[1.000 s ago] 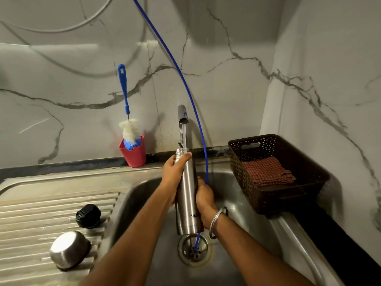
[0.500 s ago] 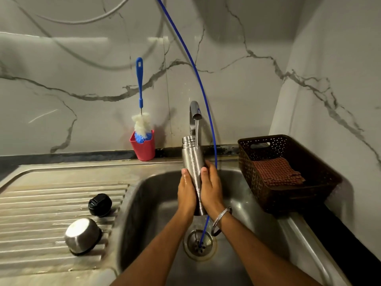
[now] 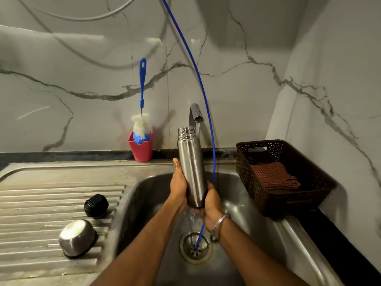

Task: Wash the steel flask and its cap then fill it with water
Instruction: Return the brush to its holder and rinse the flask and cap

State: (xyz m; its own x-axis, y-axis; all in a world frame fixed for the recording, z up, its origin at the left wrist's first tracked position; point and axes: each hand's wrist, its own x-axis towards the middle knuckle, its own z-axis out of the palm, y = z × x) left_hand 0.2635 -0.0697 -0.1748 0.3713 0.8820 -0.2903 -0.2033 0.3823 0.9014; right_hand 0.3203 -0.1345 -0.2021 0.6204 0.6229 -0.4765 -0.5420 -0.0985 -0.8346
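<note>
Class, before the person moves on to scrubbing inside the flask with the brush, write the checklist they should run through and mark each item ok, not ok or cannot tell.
1. Steel flask held securely: ok, the left hand and right hand both grip its lower part.
2. Flask mouth open: ok, the threads are bare.
3. Black cap and steel cup lid out of the way: ok, both lie on the drainboard.
4. Bottle brush at hand: ok, it stands in the red cup by the wall.
5. Tap running: ok, water streams below the flask.
6. Flask interior clean: cannot tell.
</note>
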